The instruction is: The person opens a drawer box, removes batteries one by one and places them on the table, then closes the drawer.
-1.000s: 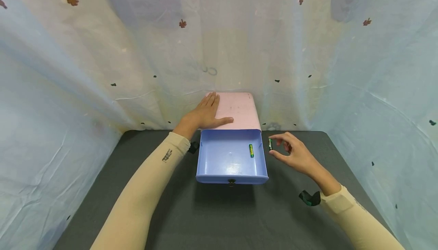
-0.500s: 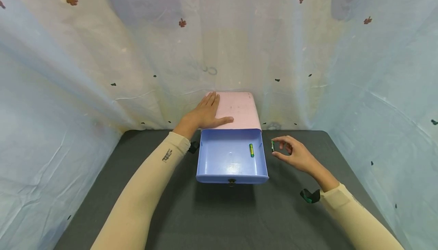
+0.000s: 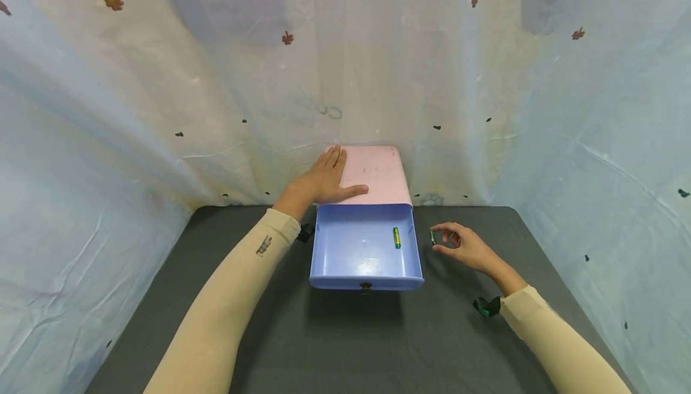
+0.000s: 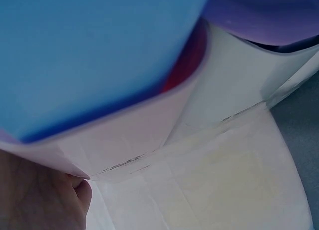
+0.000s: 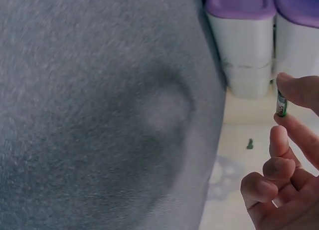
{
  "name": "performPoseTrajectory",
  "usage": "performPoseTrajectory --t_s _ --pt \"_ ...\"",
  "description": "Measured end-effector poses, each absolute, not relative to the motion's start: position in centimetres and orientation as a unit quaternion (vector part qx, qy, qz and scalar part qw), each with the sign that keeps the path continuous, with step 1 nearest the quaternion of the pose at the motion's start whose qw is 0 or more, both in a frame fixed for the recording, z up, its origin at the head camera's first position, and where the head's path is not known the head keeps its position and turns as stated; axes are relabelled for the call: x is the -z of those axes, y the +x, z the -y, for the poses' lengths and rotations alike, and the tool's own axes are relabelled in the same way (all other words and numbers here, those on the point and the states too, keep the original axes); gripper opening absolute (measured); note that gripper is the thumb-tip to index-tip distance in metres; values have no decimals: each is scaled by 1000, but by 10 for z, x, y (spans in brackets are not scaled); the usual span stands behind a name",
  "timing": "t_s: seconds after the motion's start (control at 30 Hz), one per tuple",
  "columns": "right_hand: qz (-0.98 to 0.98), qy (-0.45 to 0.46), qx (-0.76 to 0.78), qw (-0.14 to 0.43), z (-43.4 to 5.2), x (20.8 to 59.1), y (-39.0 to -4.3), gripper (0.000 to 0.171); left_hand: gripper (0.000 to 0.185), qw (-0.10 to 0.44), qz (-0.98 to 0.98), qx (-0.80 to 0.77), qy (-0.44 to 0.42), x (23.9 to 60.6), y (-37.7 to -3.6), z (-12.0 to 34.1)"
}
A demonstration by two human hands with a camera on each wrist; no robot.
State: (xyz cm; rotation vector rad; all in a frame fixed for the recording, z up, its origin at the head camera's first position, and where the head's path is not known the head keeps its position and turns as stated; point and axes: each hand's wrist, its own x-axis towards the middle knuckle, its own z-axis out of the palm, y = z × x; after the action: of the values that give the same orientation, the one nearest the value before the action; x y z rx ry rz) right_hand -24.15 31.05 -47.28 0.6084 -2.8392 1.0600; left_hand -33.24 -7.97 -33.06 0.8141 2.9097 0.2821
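A small, makeshift booth (image 3: 81, 160) is formed here — a curtained-off work spot; a dark-topped table (image 3: 356, 352) is hemmed in at its far edge and along both sides by pale, wrinkled sheeting (image 3: 367, 82); the sheeting is hung in loose folds and dotted with brown clover-shaped motifs (image 3: 288, 38) and small dark flecks (image 3: 437, 127); whether a home, a lab or a workshop is hidden behind it — that cannot be told.

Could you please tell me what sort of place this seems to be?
It looks like a curtained-off work booth, perhaps for staged recording: printed sheeting hangs on three sides of a dark table, with a pulled-out blue drawer over it.
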Motion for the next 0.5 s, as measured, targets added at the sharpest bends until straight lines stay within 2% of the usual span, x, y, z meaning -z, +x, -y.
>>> performPoseTrajectory --t_s 0.5 --pt "910 195 -366 -4 -318 498 -261 43 127 59 -960 -90 260 338 -342 80"
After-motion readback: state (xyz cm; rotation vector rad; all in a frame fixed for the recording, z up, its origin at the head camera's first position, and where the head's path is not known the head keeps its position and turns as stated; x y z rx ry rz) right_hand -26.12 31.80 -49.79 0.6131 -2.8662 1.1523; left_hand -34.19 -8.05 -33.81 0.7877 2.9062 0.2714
